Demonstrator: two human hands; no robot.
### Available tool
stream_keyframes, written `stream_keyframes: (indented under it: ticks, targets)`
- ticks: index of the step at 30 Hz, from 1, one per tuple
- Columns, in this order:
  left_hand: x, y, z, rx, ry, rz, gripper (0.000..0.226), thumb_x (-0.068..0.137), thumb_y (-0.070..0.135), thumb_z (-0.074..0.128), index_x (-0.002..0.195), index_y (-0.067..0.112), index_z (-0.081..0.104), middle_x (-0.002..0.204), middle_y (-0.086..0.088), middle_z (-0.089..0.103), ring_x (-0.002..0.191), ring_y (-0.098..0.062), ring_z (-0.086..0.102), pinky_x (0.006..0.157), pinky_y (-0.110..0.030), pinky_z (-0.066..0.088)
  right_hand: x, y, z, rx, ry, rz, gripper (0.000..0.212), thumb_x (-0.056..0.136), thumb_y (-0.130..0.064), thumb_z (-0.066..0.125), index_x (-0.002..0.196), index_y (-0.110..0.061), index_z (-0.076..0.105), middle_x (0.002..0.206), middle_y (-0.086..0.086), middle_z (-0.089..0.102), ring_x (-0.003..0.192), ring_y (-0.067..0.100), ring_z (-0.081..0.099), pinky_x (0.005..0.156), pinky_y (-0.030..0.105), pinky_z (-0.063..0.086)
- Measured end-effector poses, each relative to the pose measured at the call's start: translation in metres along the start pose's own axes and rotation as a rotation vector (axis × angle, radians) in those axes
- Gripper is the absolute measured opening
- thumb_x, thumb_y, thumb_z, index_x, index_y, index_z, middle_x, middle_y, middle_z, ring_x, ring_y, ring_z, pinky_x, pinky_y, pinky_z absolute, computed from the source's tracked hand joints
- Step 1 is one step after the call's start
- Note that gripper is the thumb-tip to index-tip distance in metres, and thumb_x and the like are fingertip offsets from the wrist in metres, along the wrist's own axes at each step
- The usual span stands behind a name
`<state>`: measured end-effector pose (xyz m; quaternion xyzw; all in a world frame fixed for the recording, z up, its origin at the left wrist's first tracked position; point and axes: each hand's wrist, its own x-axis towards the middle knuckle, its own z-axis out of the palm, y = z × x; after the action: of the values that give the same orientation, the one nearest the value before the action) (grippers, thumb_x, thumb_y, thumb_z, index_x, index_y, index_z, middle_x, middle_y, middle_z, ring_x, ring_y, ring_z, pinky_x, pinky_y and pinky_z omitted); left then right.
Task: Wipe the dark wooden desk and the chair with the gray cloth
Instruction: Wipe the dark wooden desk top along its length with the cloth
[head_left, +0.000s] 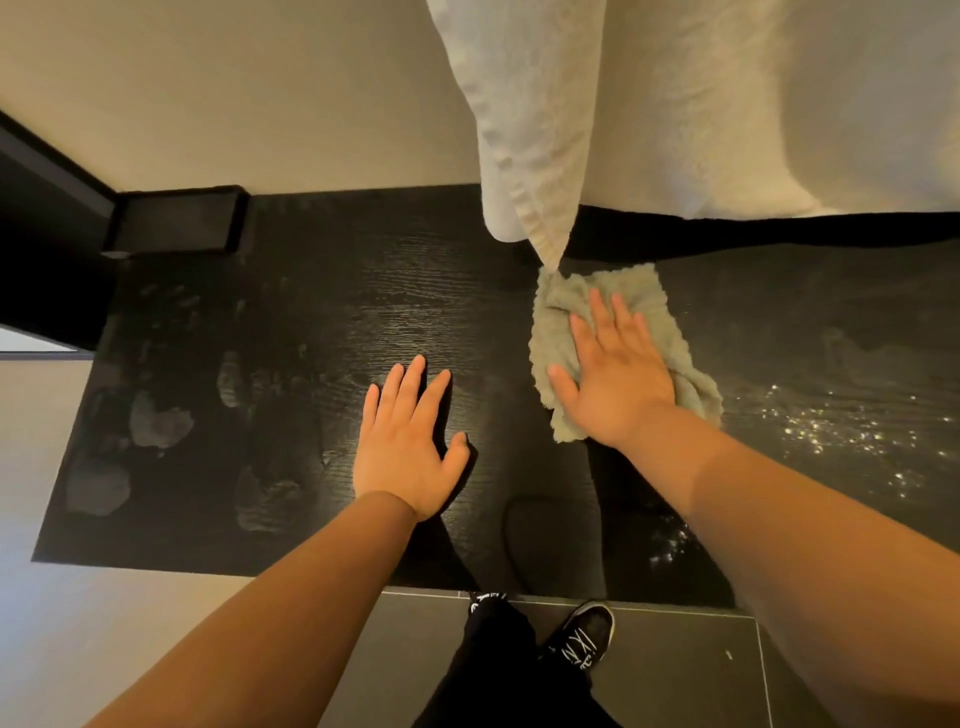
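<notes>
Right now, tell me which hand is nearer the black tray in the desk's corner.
Left. The left hand rests on the desk right of the black tray; the right hand presses the gray cloth farther right.

the middle of the gray cloth is being covered by the right hand. the dark wooden desk is being cut off at the right edge, its far rim being hidden behind white fabric, itself being cropped at the top. lettering on the shoe is being rendered too small to read. a black box at rear left is being lost in shadow.
</notes>
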<state>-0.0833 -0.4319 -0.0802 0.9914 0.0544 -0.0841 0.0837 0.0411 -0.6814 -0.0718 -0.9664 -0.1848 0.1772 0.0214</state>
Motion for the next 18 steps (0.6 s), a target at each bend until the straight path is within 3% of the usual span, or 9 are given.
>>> stream_keyframes:
  ticks: [5, 7, 11, 15, 18]
  targets:
    - [0.000, -0.001, -0.001, -0.008, 0.000, 0.001, 0.077, 0.096, 0.059, 0.040, 0.166, 0.032, 0.022, 0.177, 0.001, 0.006, 0.163, -0.023, -0.001, 0.131, -0.052, 0.005, -0.054, -0.019, 0.030, -0.019, 0.023, -0.364, 0.078, 0.102, -0.066, 0.024, 0.163, -0.018, 0.031, 0.175, 0.006, -0.005, 0.161, 0.026, -0.012, 0.130, 0.046, -0.002]
    - [0.001, -0.001, 0.000, 0.000, 0.006, 0.003, 0.077, 0.096, 0.059, 0.039, 0.166, 0.032, 0.022, 0.177, 0.000, 0.006, 0.163, -0.023, 0.000, 0.131, -0.052, 0.006, -0.048, -0.005, 0.023, -0.042, -0.032, -0.428, 0.080, 0.101, -0.071, 0.027, 0.164, -0.022, 0.030, 0.175, 0.001, -0.009, 0.161, 0.021, -0.016, 0.130, 0.043, -0.007]
    - [0.002, 0.000, -0.001, -0.012, 0.008, 0.006, 0.077, 0.095, 0.059, 0.039, 0.166, 0.032, 0.023, 0.177, 0.001, 0.007, 0.163, -0.024, 0.001, 0.131, -0.051, 0.005, 0.008, 0.012, -0.006, -0.071, -0.035, -0.271, 0.086, 0.099, -0.075, 0.020, 0.169, -0.025, 0.006, 0.173, 0.001, -0.022, 0.158, 0.022, -0.025, 0.128, 0.041, -0.015]
    - [0.000, 0.001, -0.003, -0.004, -0.018, -0.002, 0.077, 0.096, 0.058, 0.037, 0.167, 0.034, 0.019, 0.177, 0.002, 0.002, 0.163, -0.023, -0.004, 0.132, -0.051, 0.003, 0.035, -0.004, -0.014, -0.007, -0.036, -0.066, 0.087, 0.099, -0.072, 0.012, 0.168, -0.021, 0.001, 0.174, 0.006, -0.020, 0.159, 0.027, -0.023, 0.129, 0.046, -0.012]
    - [0.001, 0.000, -0.003, 0.005, -0.026, 0.001, 0.076, 0.097, 0.057, 0.038, 0.167, 0.033, 0.018, 0.177, 0.000, 0.002, 0.163, -0.025, -0.003, 0.131, -0.052, 0.004, -0.006, -0.022, 0.003, 0.011, -0.064, -0.189, 0.083, 0.101, -0.069, 0.015, 0.168, -0.021, 0.005, 0.172, 0.006, -0.024, 0.157, 0.027, -0.029, 0.128, 0.046, -0.015]
